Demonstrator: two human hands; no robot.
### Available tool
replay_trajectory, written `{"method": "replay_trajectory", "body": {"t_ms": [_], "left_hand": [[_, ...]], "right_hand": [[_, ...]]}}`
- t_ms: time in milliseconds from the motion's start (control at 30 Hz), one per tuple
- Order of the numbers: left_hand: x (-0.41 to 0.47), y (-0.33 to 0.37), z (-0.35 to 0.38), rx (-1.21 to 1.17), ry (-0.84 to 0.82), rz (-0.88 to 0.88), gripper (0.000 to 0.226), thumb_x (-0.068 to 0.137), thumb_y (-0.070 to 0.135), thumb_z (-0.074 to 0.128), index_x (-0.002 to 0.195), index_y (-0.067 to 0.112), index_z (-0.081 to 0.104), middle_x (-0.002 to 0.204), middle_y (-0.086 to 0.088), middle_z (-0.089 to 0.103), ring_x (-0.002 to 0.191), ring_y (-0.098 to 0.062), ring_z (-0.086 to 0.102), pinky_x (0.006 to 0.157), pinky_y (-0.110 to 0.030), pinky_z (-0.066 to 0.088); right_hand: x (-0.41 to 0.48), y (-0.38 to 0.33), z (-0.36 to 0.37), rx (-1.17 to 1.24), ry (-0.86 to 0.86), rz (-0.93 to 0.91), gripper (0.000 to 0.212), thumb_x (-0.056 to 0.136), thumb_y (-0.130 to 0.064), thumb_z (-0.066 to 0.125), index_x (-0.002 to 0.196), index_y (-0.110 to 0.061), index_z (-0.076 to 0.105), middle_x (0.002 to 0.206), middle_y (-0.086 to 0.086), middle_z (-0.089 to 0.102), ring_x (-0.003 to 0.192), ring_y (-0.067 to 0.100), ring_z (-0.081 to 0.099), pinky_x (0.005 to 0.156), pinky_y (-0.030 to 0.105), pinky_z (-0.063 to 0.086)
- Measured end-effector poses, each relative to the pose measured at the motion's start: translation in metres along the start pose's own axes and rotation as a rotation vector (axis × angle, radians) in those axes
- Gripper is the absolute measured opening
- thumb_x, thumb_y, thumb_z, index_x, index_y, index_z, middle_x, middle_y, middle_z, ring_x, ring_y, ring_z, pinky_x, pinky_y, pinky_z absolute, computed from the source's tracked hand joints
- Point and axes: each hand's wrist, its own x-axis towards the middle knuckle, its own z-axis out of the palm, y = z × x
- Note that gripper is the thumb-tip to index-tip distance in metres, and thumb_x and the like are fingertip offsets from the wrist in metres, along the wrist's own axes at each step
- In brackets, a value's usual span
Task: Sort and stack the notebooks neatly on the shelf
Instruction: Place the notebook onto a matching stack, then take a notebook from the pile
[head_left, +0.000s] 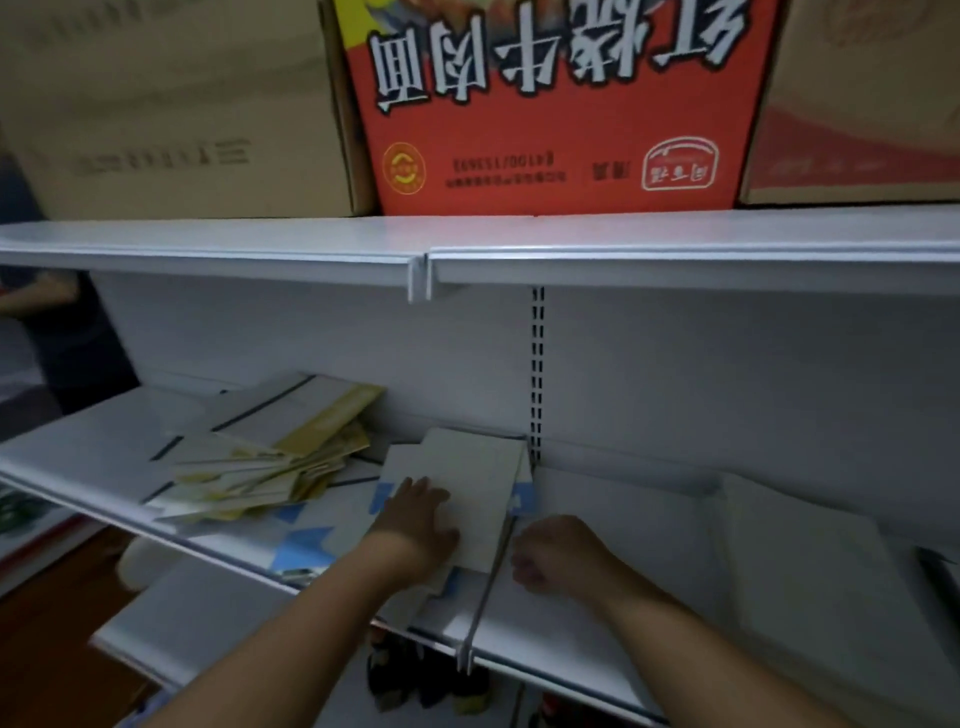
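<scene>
A small stack of pale notebooks (470, 483) lies on the white middle shelf (93, 457), against the shelf divider. My left hand (415, 519) rests flat on the top notebook, fingers spread. My right hand (550, 556) hovers just right of the divider with its fingers curled, and I see nothing in it. A loose, fanned heap of yellow-and-white notebooks (260, 467) lies to the left. Blue-and-white notebooks (306, 545) lie flat near the shelf's front edge.
A metal divider (488, 587) splits the shelf; its right half (675, 545) holds a white sheet. The top shelf (467, 239) carries a red carton (561, 104) between brown boxes (171, 104). Bottles (421, 675) stand below. A person (57, 338) stands at far left.
</scene>
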Motion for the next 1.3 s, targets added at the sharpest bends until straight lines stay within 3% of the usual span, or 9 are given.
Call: {"method": "replay_trajectory", "body": {"t_ms": [100,200,367,500,767,900,1100,1233,1300], "left_hand": [[0.009,-0.028,-0.001,0.025,-0.018,-0.041,0.057,0.095,0.037,0.04,0.146,0.017,0.023,0.158,-0.006,0.006,0.146,-0.022,0.003,0.116,-0.032,0.014],[0.012,-0.026,0.002,0.029,0.037,0.009,0.044,0.094,0.032,0.042,0.133,0.012,0.044,0.147,-0.007,0.033,0.136,-0.024,0.031,0.107,-0.031,0.031],[0.008,-0.005,-0.007,-0.08,0.076,0.011,0.022,0.094,0.025,0.042,0.091,0.016,0.062,0.114,-0.007,0.064,0.101,-0.02,0.059,0.085,-0.026,0.046],[0.003,0.029,-0.003,-0.305,0.07,0.24,0.046,0.086,0.043,0.059,0.128,0.026,0.049,0.14,0.007,0.043,0.123,-0.011,0.044,0.098,-0.016,0.032],[-0.009,0.155,0.021,-0.323,-0.201,0.689,0.103,0.042,0.08,0.058,0.135,0.047,0.03,0.141,0.029,0.006,0.142,0.0,0.003,0.112,-0.016,0.006],[-0.012,0.214,0.043,-0.207,-0.189,0.795,0.074,0.077,0.048,0.068,0.139,0.04,0.03,0.154,0.015,0.01,0.144,-0.004,0.002,0.111,-0.015,0.004],[-0.017,0.239,0.066,-0.006,-0.302,0.742,0.068,0.084,0.046,0.061,0.142,0.034,0.028,0.157,0.008,0.01,0.144,-0.007,0.007,0.115,-0.021,0.007],[-0.018,0.238,0.063,-0.016,-0.268,0.74,0.063,0.085,0.046,0.059,0.141,0.033,0.033,0.156,0.011,0.013,0.144,-0.004,0.008,0.112,-0.017,0.006],[-0.02,0.23,0.061,-0.095,-0.249,0.722,0.06,0.086,0.047,0.057,0.14,0.033,0.034,0.156,0.011,0.016,0.143,-0.002,0.009,0.11,-0.014,0.005]], "right_hand": [[0.012,-0.007,0.025,0.209,0.028,0.13,0.021,0.086,-0.025,0.065,0.079,-0.004,0.064,0.073,0.011,0.063,0.063,0.021,0.061,0.068,0.031,0.055],[0.017,-0.012,0.037,0.225,0.106,0.144,0.02,0.084,-0.029,0.066,0.074,-0.013,0.062,0.076,0.009,0.063,0.066,0.021,0.062,0.064,0.031,0.056],[0.006,-0.022,0.024,0.292,0.211,0.0,0.013,0.091,-0.007,0.05,0.102,-0.015,0.052,0.089,0.004,0.057,0.07,0.014,0.057,0.042,0.021,0.05],[-0.024,-0.02,-0.021,0.34,0.336,-0.094,0.021,0.092,-0.004,0.048,0.103,-0.02,0.056,0.092,0.004,0.061,0.069,0.014,0.058,0.041,0.02,0.05],[-0.108,0.037,-0.144,0.492,0.51,-0.07,0.018,0.094,-0.01,0.048,0.103,-0.017,0.062,0.089,0.005,0.065,0.07,0.018,0.059,0.042,0.017,0.045],[-0.131,0.073,-0.191,0.548,0.562,-0.011,0.014,0.094,-0.012,0.051,0.094,-0.019,0.064,0.088,0.005,0.066,0.07,0.018,0.06,0.041,0.016,0.045],[-0.127,0.108,-0.218,0.098,0.555,0.111,0.02,0.088,-0.017,0.059,0.099,-0.002,0.067,0.1,0.016,0.069,0.085,0.027,0.067,0.072,0.038,0.059],[-0.123,0.102,-0.227,-0.658,0.595,0.259,0.04,0.085,-0.038,0.057,0.115,-0.013,0.057,0.12,0.008,0.056,0.115,0.025,0.054,0.088,0.031,0.045],[-0.116,0.087,-0.22,-0.714,0.661,0.204,0.051,0.086,-0.041,0.055,0.131,-0.019,0.047,0.134,0.006,0.046,0.124,0.022,0.047,0.1,0.031,0.039]]}}
